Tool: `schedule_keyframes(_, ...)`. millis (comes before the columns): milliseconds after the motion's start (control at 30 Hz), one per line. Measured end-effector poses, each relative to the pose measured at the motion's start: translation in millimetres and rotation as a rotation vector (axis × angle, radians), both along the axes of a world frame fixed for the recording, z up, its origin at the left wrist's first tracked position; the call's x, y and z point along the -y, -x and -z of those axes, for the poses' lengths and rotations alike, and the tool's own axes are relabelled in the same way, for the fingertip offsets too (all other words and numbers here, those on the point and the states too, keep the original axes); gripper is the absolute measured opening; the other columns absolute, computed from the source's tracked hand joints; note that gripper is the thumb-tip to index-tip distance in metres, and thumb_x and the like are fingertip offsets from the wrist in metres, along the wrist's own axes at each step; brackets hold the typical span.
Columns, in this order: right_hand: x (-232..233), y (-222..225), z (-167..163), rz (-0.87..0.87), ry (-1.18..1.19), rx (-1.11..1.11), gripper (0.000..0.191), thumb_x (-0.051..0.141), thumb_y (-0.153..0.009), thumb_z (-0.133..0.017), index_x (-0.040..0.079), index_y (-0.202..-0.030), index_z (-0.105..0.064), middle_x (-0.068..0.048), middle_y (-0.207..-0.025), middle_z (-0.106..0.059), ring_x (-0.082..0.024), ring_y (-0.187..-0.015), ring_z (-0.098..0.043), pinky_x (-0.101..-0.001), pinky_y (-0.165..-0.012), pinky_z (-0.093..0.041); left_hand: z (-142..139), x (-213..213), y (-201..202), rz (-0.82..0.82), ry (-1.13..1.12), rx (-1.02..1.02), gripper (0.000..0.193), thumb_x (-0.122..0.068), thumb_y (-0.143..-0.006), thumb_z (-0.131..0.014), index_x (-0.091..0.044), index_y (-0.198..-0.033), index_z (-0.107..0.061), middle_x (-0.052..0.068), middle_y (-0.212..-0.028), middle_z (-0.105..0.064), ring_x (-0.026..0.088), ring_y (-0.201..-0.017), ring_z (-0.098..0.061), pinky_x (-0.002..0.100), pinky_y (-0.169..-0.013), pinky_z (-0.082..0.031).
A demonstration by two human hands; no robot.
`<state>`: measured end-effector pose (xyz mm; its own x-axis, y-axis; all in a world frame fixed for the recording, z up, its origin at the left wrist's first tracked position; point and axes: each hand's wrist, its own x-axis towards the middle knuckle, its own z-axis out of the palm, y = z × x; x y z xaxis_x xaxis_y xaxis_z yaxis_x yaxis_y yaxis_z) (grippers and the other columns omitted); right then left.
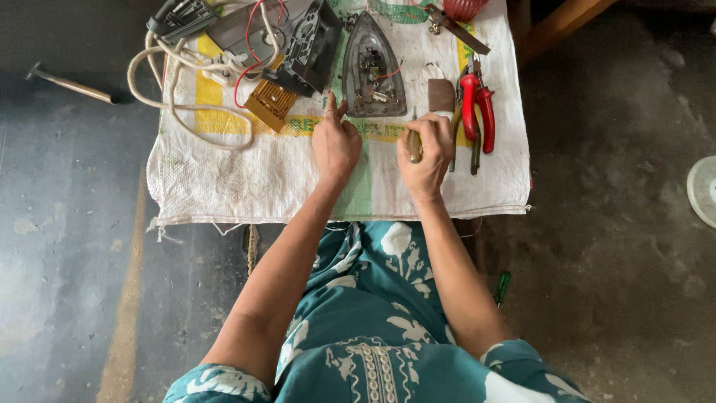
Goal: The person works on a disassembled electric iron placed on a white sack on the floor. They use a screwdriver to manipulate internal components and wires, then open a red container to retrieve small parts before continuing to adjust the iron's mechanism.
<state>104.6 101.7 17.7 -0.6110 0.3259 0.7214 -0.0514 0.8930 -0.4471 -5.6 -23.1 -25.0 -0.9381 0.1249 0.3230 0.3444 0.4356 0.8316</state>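
Note:
An opened clothes iron base (373, 67), pointed end away from me, lies on a white woven sack (246, 179) spread over a small table. My left hand (335, 142) rests just below the iron's rear left corner, thumb raised against its edge, fingers loosely curled and holding nothing. My right hand (426, 153) is closed around a screwdriver (414, 142) with a yellowish handle, its tip pointing up toward the iron's rear edge.
Red-handled pliers (476, 108) lie right of my right hand. A dark iron housing (306, 45), white cord (168, 82), red wires and a golden ribbed part (270, 103) sit at upper left. A hammer (67, 83) and a green screwdriver (503, 287) lie on the floor.

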Motion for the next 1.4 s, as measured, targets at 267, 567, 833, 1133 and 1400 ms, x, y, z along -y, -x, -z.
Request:
schedule_keyframes(267,-49,13,-3,-0.156,-0.231,0.594,0.042,-0.008,-0.069,-0.063,0.004,-0.108,-0.070,-0.012,-0.120,-0.068,-0.031,-0.105,-0.065,-0.0432,-0.083,-0.057,-2,0,0,-0.009,0.002,-0.007,0.068,-0.002,-0.082,-0.054,0.006,-0.149,-0.041,0.012,-0.121,-0.075,0.035,-0.090,-0.074,0.045,-0.085,-0.059)
schedule_keyframes(567,-80,63,-35,0.353,-0.127,0.688,0.050,0.011,-0.083,-0.080,-0.006,-0.126,-0.060,-0.029,-0.111,-0.066,-0.044,-0.106,-0.062,-0.0508,-0.088,-0.053,-8,2,-3,-0.022,0.026,0.008,0.070,-0.001,-0.082,-0.053,0.005,-0.151,-0.039,0.011,-0.123,-0.074,0.034,-0.087,-0.075,0.044,-0.080,-0.059)
schedule_keyframes(833,-69,70,-36,0.433,-0.124,0.726,0.058,0.010,-0.073,-0.081,-0.008,-0.124,-0.059,-0.029,-0.122,-0.062,-0.043,-0.118,-0.056,-0.0538,-0.101,-0.047,-5,3,-5,-0.004,-0.074,-0.064,0.076,0.000,-0.083,-0.057,-0.003,-0.156,-0.032,0.012,-0.123,-0.075,0.034,-0.081,-0.074,0.045,-0.075,-0.058)
schedule_keyframes(1133,-60,75,-51,0.373,0.066,0.654,0.063,-0.001,-0.069,-0.078,-0.007,-0.123,-0.046,-0.033,-0.126,-0.050,-0.047,-0.112,-0.058,-0.0505,-0.098,-0.050,-10,5,2,0.203,-0.397,0.148,0.080,0.004,-0.084,-0.062,-0.012,-0.158,-0.037,0.019,-0.127,-0.074,0.014,-0.073,-0.070,0.030,-0.071,-0.060)
schedule_keyframes(1400,-61,68,-34,0.255,0.086,0.161,0.066,-0.012,-0.072,-0.076,-0.003,-0.133,-0.052,-0.026,-0.121,-0.059,-0.039,-0.111,-0.063,-0.0526,-0.093,-0.052,-25,12,16,0.445,-0.671,0.501,0.099,0.008,-0.080,-0.057,-0.012,-0.164,-0.010,0.027,-0.149,-0.047,0.017,-0.087,-0.075,0.030,-0.074,-0.067)
